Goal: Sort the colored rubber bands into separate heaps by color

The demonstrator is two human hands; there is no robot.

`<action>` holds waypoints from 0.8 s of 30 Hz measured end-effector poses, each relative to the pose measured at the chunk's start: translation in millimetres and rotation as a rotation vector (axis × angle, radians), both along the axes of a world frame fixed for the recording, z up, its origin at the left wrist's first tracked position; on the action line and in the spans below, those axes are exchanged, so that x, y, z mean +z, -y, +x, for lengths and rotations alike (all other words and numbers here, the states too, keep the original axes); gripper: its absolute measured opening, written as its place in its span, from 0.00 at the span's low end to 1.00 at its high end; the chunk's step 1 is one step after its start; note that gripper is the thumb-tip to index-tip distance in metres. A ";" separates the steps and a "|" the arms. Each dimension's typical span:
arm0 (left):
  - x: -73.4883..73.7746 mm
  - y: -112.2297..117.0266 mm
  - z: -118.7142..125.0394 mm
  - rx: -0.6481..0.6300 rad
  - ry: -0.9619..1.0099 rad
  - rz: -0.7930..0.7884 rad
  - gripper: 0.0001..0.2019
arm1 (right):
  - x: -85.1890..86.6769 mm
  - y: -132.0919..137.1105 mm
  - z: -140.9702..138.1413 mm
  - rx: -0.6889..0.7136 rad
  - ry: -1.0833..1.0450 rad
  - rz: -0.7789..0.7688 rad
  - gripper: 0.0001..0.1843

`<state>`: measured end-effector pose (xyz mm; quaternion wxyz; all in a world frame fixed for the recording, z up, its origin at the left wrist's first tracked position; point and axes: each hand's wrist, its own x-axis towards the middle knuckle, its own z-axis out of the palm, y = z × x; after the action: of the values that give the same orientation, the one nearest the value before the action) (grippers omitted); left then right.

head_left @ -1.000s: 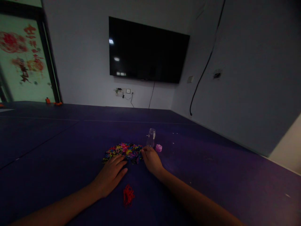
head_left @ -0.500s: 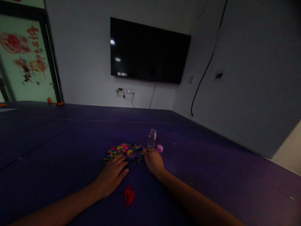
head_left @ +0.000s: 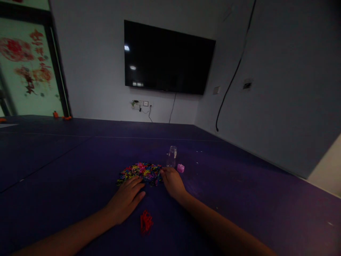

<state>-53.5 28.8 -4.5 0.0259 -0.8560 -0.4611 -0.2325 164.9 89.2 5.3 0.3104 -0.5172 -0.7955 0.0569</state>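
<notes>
Characters (head_left: 37,37), blurred red, mark the door (head_left: 21,105) beyond the colourful pile (head_left: 141,169).

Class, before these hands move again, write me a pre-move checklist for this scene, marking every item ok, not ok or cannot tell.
1. Both hands clear of the multicoloured pile: not ok; the left hand reaches its near edge, the right hand its right end.
2. Right hand free of any small piece: cannot tell; its grip is too dark and small to make out.
3. Red cluster separate from the pile: ok; it lies nearer the person, with a gap between.
4. Clear bottle upright: ok; it stands just beyond the right hand.
5. Pink cap apart from the bottle's mouth: ok; it lies to the bottle's right.
</notes>
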 end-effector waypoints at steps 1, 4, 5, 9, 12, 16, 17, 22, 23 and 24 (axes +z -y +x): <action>0.4 0.2 0.1 0.003 -0.001 0.002 0.19 | 0.7 0.7 -0.4 0.009 -0.007 0.003 0.19; 1.2 1.2 0.2 0.002 0.003 0.014 0.19 | 3.2 3.5 -1.3 0.044 -0.023 0.017 0.19; 1.2 1.6 0.1 -0.001 0.007 0.019 0.19 | 3.8 4.4 -1.5 0.063 -0.025 0.026 0.19; 0.9 2.0 0.1 -0.012 0.020 0.017 0.19 | 3.8 6.1 -1.5 0.155 -0.007 0.058 0.19; -0.3 0.9 0.1 -0.010 0.023 0.001 0.19 | 2.3 5.6 -1.8 0.200 0.032 0.081 0.20; -2.7 -0.4 -0.8 -0.022 0.048 0.024 0.19 | 3.1 8.2 -4.1 0.214 0.093 0.119 0.21; -3.1 -0.4 -1.0 -0.024 0.057 0.029 0.19 | 3.8 10.0 -4.9 0.220 0.114 0.131 0.21; -0.3 2.5 -0.5 -0.032 0.167 0.052 0.22 | 5.7 24.4 -9.7 0.358 0.240 0.260 0.20; 1.2 3.5 0.0 -0.036 0.194 0.062 0.21 | 5.4 27.6 -10.7 0.410 0.261 0.302 0.20; 3.0 4.6 0.7 -0.042 0.219 0.075 0.19 | 4.8 30.7 -11.6 0.466 0.279 0.342 0.19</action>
<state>-52.8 24.2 -1.5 0.0025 -0.8334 -0.4340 -0.3422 153.3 58.5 10.0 0.2594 -0.2642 -0.9255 -0.0794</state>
